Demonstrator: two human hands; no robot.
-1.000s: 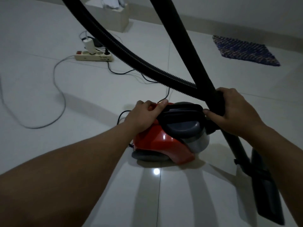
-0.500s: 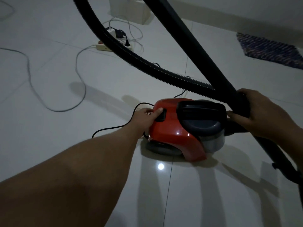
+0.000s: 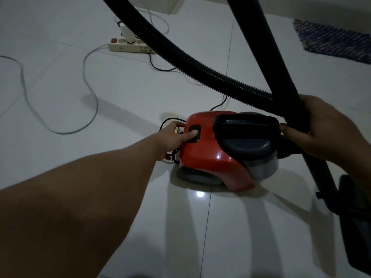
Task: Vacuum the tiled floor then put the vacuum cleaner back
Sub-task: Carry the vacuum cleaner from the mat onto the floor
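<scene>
At nine o'clock a grey cable (image 3: pixel 88 93) loops loose over the tiled floor (image 3: pixel 140 227), and at eleven o'clock the power strip (image 3: pixel 130 46) lies with a white adapter (image 3: pixel 128 35) plugged in. A second ago my left hand (image 3: pixel 172 137) lay over the rear top of the vacuum cleaner (image 3: pixel 212 153); since then it has slid back, and now my thumb (image 3: pixel 189 135) presses the dark button (image 3: pixel 194 134) on the red shell, with my other fingers curled loosely behind the body by the thin black cord (image 3: pixel 170 121), gripping nothing. I take that button for the power switch, though I can't confirm it; so I judge the machine is being switched, which either starts the vacuuming or ends it.

The vacuum cleaner sits on the floor at centre, just towards three o'clock, its black carry handle (image 3: pixel 245 123) free. The ribbed hose (image 3: pixel 190 63) sweeps from twelve o'clock down behind it. At three o'clock my right hand (image 3: pixel 321 129) is closed around the rigid wand (image 3: pixel 269 57), holding it slanted, and the floor nozzle (image 3: pixel 355 227) rests at five o'clock. A woven mat (image 3: pixel 329 43) lies at two o'clock.
</scene>
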